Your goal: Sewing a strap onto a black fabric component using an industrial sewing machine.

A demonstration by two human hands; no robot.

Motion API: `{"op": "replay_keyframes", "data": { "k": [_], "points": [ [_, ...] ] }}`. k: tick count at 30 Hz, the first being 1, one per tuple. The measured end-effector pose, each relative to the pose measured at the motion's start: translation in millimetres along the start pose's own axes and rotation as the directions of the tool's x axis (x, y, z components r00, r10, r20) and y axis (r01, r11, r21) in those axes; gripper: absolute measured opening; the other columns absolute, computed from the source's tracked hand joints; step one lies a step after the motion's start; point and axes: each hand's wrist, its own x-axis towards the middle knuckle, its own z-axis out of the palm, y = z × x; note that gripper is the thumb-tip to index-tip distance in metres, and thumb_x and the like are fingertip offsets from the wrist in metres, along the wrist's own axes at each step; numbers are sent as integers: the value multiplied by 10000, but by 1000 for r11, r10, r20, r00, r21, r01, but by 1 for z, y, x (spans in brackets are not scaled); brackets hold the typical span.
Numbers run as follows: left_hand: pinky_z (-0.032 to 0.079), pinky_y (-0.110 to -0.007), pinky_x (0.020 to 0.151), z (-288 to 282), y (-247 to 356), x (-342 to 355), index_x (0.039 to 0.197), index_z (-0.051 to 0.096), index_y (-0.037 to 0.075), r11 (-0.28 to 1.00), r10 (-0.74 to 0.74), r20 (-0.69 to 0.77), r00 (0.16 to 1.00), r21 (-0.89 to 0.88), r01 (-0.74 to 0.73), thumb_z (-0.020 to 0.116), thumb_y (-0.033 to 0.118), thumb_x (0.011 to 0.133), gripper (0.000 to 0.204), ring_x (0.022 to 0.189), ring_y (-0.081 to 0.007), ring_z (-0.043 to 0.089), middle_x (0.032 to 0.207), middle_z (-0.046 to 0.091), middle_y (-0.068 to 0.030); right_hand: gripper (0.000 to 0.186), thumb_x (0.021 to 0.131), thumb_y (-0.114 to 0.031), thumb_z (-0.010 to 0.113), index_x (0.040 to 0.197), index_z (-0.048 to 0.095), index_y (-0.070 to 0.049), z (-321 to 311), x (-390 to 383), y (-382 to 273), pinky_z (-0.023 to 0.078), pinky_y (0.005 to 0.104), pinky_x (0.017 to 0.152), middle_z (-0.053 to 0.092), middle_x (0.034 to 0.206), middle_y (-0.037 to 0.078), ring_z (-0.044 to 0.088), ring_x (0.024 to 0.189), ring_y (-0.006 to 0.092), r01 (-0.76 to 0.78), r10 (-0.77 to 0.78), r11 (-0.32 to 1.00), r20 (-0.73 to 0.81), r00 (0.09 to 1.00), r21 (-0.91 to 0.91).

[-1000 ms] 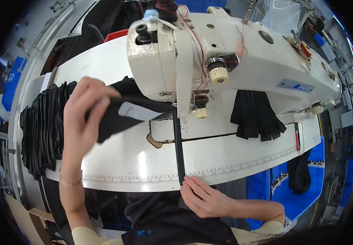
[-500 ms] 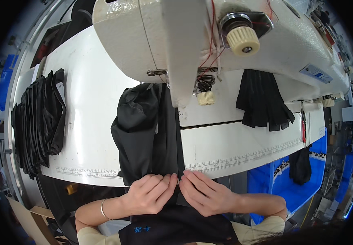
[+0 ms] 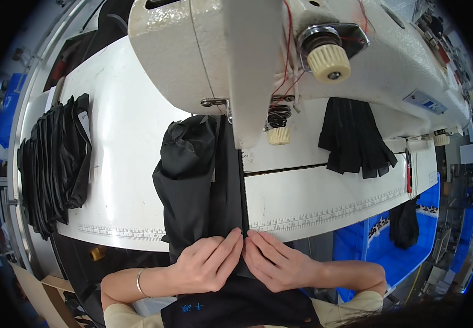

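A black fabric piece [image 3: 187,186] lies bunched on the white sewing table, running from under the sewing machine [image 3: 181,49] to the front edge. Along its right side is a narrow strip [image 3: 243,197] with a fine toothed edge, like a zipper tape. At the table's front edge, my left hand [image 3: 208,264] pinches the near end of the fabric. My right hand [image 3: 274,263] sits just beside it, fingertips closed on the same strip edge. Both sets of fingertips almost meet. The machine's head hides the needle area.
Stacked black fabric pieces [image 3: 56,164] hang over the table's left end. Black strips [image 3: 355,139] lie under the machine arm at right. A red-handled tool [image 3: 409,172] rests by the right edge. Below it stands a blue bin [image 3: 397,251] with dark cloth inside.
The whole view has shifted slightly. My fingertips have moved a little up along the strip, and my left fingers are more stretched in their pinch. The fabric lies much the same.
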Motion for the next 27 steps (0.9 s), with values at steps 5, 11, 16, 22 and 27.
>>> {"op": "replay_keyframes", "data": {
  "k": [5,11,16,22,27],
  "points": [
    [502,-249,610,5,2,-2,927,661,-70,999,-33,4,999,-20,33,599,63,576,380,718,-188,574,1043,629,-180,309,767,-177,537,944,652,48,0,1,1,468,410,960,622,1042,172,597,1045,328,10,-10,1000,3,1000,15],
    [511,-256,619,8,3,-2,933,660,-72,999,-35,15,999,-25,35,604,60,584,377,719,-190,576,1048,625,-183,301,767,-178,536,937,654,41,1,-1,1,469,415,961,619,1038,167,594,1051,332,21,-21,1000,5,1000,15],
    [513,-254,616,7,3,-2,935,660,-72,997,-46,21,999,-53,47,608,56,589,373,721,-190,576,1047,625,-179,280,787,-164,536,938,655,39,1,-1,1,478,410,954,617,1031,158,594,1057,329,28,-28,1000,2,1000,6],
    [511,-248,604,10,0,-2,934,663,-68,994,-69,1,998,-89,69,611,52,586,372,729,-185,575,1047,625,-176,284,784,-160,536,939,654,47,1,2,1,483,410,950,617,1025,162,601,1043,333,22,-22,1000,0,1000,1],
    [505,-234,593,7,-3,1,935,669,-60,992,-44,35,998,-114,48,615,48,575,380,710,-173,561,1057,620,-169,307,771,-165,534,944,646,62,-5,6,4,481,424,953,614,1020,172,601,1040,340,21,-23,999,51,998,31]
  ]
}}
